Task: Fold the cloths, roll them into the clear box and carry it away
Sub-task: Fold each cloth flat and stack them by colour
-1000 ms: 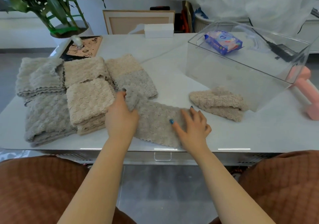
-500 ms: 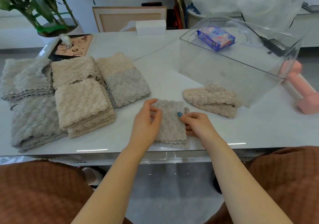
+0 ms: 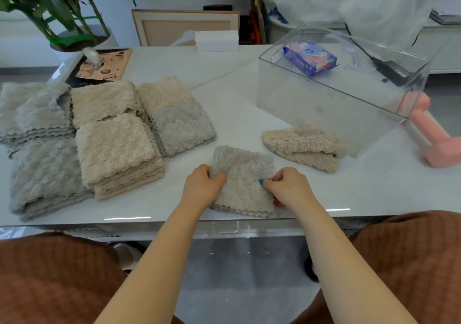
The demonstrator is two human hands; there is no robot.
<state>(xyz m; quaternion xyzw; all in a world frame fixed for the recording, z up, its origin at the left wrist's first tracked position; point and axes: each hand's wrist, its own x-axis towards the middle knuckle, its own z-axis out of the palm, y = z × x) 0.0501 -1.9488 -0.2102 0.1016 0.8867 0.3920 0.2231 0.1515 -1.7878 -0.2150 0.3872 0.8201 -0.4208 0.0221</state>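
Folded grey fluffy cloth (image 3: 243, 181) lies at the white table's (image 3: 349, 194) near edge, pinched at its left side by the left hand (image 3: 203, 186) and at its right side by the right hand (image 3: 289, 186). Just right of the grip and beyond it sits a rolled beige cloth (image 3: 303, 146), touching the clear plastic box (image 3: 331, 104). Left of the grip, stacked beige and grey cloths (image 3: 114, 149) crowd the table.

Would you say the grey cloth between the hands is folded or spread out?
Folded: the grey cloth is a compact square with stacked scalloped edges at its near side.
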